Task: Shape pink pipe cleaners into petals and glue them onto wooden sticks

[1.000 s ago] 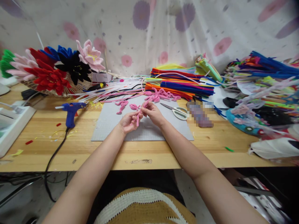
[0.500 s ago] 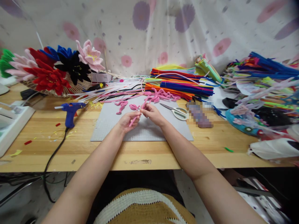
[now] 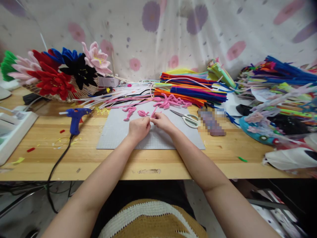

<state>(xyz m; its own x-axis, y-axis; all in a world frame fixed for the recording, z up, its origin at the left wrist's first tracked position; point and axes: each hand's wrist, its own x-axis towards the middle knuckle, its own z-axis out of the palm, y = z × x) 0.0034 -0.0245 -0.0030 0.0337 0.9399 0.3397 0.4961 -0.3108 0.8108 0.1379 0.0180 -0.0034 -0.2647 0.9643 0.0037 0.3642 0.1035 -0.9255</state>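
Note:
Over the grey mat (image 3: 116, 138), my left hand (image 3: 139, 128) and my right hand (image 3: 161, 121) meet, fingertips touching. A pink fuzzy stem (image 3: 154, 111) sticks up from between them, pinched by my right hand. My left hand is closed with its back to the camera, its fingers wrapped around the lower part, which is hidden. Just beyond lie a small pink looped piece (image 3: 143, 113) and a curled pink piece (image 3: 129, 112). Several more pink twisted pieces (image 3: 167, 100) are heaped at the mat's back edge. Open scissors (image 3: 189, 121) rest right of my hands.
A blue glue gun (image 3: 75, 119) with a black cord is at the left, near a white power strip (image 3: 18, 132). Fuzzy flowers (image 3: 55, 84) stand behind it. Bundles of coloured stems (image 3: 190, 91) lie at the back. A pixelated object (image 3: 213, 122) is right of the scissors.
My left hand has turned over, so its back now shows and it covers the pink stem's lower end. My right hand keeps its pinch in nearly the same place.

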